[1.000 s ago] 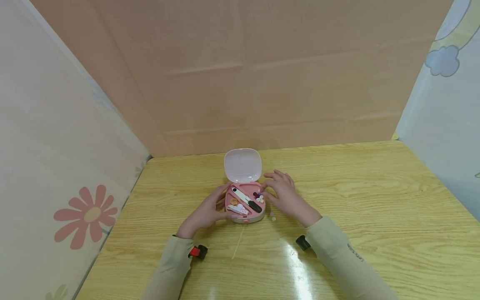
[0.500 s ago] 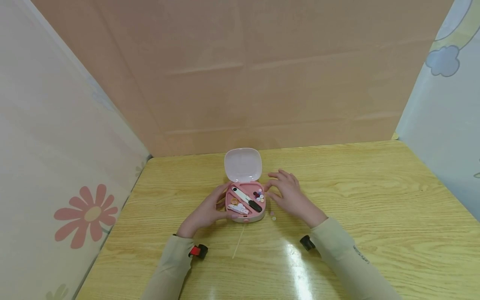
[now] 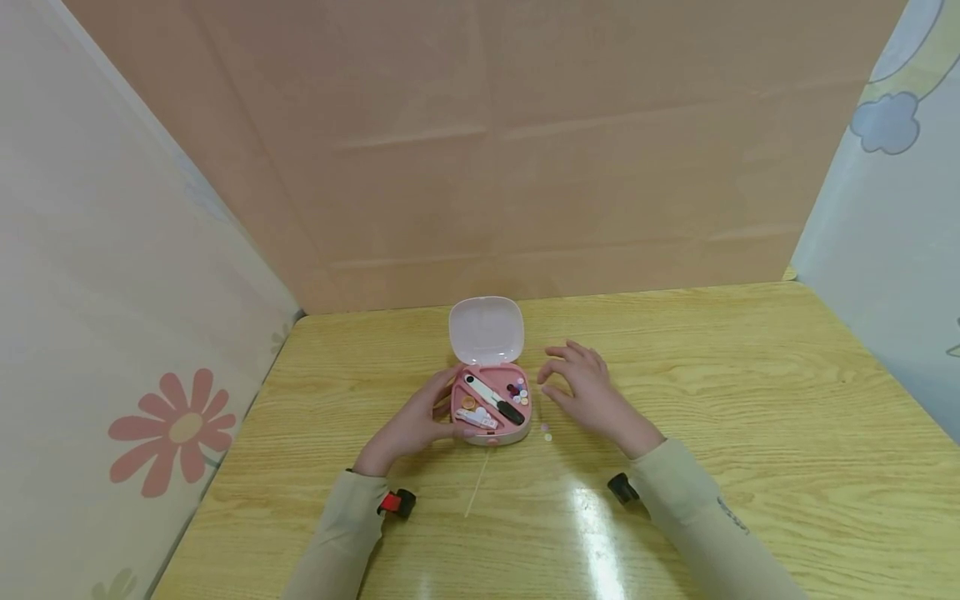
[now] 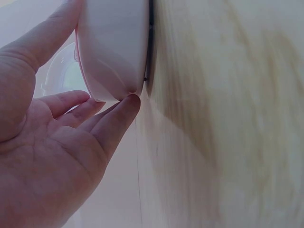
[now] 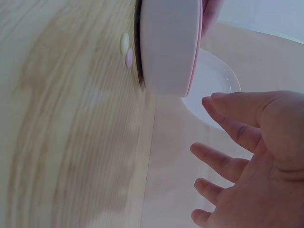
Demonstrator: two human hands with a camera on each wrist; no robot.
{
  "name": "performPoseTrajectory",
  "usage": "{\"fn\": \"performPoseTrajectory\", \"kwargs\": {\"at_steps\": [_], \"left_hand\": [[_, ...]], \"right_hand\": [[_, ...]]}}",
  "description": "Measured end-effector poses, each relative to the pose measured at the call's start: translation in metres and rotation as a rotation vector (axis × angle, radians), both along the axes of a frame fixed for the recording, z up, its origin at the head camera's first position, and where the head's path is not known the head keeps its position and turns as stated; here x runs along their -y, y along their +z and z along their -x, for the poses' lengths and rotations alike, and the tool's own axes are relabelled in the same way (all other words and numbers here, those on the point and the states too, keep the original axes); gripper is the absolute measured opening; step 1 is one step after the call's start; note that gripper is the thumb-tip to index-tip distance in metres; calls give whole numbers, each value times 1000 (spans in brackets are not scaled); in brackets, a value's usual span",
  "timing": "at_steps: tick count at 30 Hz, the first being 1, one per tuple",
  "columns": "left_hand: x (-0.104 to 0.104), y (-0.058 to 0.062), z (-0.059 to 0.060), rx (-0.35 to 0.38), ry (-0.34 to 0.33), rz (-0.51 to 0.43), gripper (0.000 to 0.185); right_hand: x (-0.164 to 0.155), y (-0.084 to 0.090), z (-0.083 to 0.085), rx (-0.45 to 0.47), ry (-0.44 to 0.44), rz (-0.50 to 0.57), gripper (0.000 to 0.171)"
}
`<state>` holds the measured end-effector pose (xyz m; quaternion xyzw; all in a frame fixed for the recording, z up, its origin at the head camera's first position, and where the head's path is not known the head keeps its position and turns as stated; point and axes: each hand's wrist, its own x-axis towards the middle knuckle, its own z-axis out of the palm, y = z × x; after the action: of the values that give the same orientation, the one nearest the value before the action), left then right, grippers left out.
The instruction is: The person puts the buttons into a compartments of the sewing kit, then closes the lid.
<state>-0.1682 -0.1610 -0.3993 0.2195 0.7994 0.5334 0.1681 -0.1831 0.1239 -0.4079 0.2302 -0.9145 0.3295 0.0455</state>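
Now left hand (image 3: 408, 425) grips box (image 3: 491, 404) edge; right hand (image 3: 588, 392) relaxed, apart

Small bits (image 3: 517, 391) in pink box (image 3: 522, 427) too tiny to identify.
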Motion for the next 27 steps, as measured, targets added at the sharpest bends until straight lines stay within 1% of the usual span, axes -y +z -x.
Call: {"fn": "performPoseTrajectory", "kwargs": {"at_steps": [2, 9, 14, 19, 22, 24, 27], "left_hand": [[-1, 1, -1, 3, 6, 5, 86], [7, -29, 12, -15, 25, 17, 91], [7, -28, 11, -4, 40, 29, 91], [7, -29, 12, -16, 22, 14, 91], [7, -30, 12, -19, 23, 17, 91], [6, -27, 11, -14, 30, 26, 91], [3, -19, 7, 3, 35, 34, 91]], "right_hand": [[-2, 0, -1, 2, -2, -1, 6], [-8, 0, -4, 28, -10, 0, 6], [-11, -1, -6, 46, -20, 3, 6], [-13, -4, -8, 49, -16, 5, 6], [-14, -6, -9, 49, -19, -1, 7], [-14, -7, -9, 52, -21, -4, 7], [-15, -9, -10, 58, -22, -3, 7]]}}
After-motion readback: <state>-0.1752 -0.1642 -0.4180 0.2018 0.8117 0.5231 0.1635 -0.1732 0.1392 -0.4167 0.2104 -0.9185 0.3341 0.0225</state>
